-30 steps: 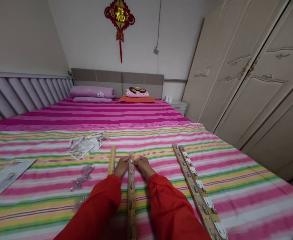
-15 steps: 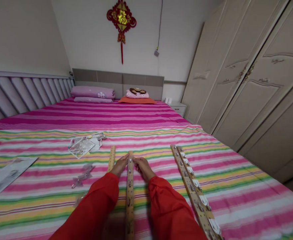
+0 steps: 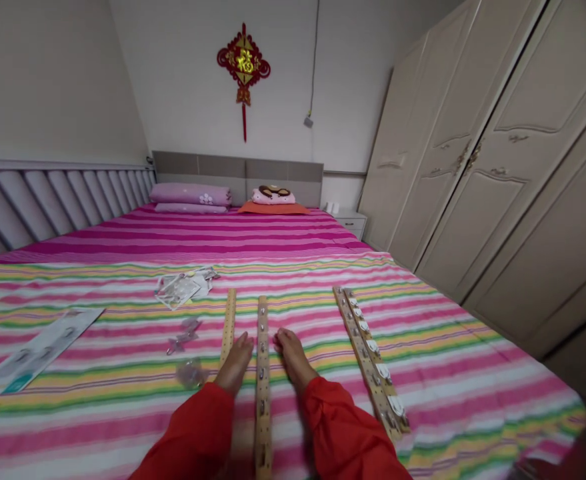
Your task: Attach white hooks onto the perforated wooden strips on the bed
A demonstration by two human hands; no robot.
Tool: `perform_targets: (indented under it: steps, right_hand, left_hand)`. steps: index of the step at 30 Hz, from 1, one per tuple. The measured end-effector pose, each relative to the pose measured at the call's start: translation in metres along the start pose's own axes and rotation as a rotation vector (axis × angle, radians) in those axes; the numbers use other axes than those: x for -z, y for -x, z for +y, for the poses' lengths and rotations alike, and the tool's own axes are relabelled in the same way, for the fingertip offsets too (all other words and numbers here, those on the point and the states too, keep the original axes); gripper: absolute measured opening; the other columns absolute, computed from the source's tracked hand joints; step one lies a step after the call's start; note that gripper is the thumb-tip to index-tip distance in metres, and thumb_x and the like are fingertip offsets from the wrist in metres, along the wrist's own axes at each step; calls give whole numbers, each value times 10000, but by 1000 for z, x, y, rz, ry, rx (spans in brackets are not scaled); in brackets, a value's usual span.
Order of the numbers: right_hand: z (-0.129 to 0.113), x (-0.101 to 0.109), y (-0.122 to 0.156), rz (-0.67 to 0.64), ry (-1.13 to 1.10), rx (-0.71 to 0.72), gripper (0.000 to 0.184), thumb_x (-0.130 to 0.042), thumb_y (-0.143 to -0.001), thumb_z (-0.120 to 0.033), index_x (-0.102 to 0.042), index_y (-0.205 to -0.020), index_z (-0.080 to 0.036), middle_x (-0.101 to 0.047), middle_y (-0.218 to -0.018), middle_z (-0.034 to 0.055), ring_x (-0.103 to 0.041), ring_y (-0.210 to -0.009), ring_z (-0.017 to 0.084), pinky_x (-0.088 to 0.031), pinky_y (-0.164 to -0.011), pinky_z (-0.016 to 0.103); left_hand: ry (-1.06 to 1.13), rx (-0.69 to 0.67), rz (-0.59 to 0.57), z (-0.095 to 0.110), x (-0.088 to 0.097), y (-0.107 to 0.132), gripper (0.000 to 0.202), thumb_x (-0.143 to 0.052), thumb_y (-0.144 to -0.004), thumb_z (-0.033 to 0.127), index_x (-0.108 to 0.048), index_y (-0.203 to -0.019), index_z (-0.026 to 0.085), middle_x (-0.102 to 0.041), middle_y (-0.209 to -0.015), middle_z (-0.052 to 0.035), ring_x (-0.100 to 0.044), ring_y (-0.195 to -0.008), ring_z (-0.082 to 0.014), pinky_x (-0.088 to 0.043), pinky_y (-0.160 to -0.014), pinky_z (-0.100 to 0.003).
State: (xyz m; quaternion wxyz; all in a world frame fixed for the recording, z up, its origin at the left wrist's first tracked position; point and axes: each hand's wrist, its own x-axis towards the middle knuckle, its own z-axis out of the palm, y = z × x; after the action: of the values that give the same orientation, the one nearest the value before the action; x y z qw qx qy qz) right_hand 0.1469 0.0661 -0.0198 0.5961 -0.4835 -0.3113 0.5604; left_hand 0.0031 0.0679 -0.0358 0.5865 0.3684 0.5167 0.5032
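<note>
A wooden strip [image 3: 263,400] with several metal clips along it lies lengthwise between my hands. My left hand [image 3: 236,365] is just left of it, fingers loosely bent, with nothing visible in them. On the other side, my right hand [image 3: 294,357] hovers with its fingers slightly curled and apart, also holding nothing I can see. A gap shows between each hand and the strip. Partly behind my left hand lies a second wooden strip [image 3: 229,317] with rows of holes and no clips visible on it.
To the right lie two more strips, one with metal clips [image 3: 360,340] and one carrying white looped pieces [image 3: 373,347]. Small clear plastic bags [image 3: 191,373], a pile of packets [image 3: 177,289] and a long flat package [image 3: 47,347] lie left on the striped bedspread [image 3: 137,427].
Both hands have left the far end of the middle strip and moved back toward me, away from its sides. The view has tilted slightly upward.
</note>
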Motion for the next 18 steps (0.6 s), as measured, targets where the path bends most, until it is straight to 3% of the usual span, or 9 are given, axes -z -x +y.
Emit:
perform_targets:
  steps: [5,10,13,18]
  right_hand:
    - [8,8,29,-11,-111,-34,373,-708,-629,-507,-601,-831,-212,-653,-878,37,-614,-895,191,-492,-770,275]
    - [18,7,50,-4,-264,-82,540,-768,-591,-486,-610,-1025,-206,-621,-1173,100,-578,-1108,232,-487,-871,306]
    - [22,2,58,-36,-294,-82,602,-775,-604,-449,-590,-1119,-199,-631,-1189,103,-588,-1113,252,-487,-898,336]
    - [27,1,67,-63,-269,-32,655,-765,-618,-445,-582,-1182,-166,-665,-1141,116,-607,-1097,280,-481,-930,377]
  left_hand:
    - [86,72,37,9,-7,35,648,-654,-775,306,-408,-1363,189,-497,-1385,-153,-463,-1288,-227,-363,-1070,-352]
    - [186,176,17,19,-20,57,719,-586,-809,176,-241,-1436,110,-628,-1213,-162,-598,-1126,-189,-414,-1014,-318]
    - [177,169,40,18,-24,61,708,-582,-813,195,-249,-1432,106,-657,-1152,-150,-624,-1077,-185,-427,-989,-307]
    - [132,137,18,10,-25,68,669,-652,-767,266,-389,-1365,119,-672,-1118,-144,-635,-1053,-218,-444,-966,-323]
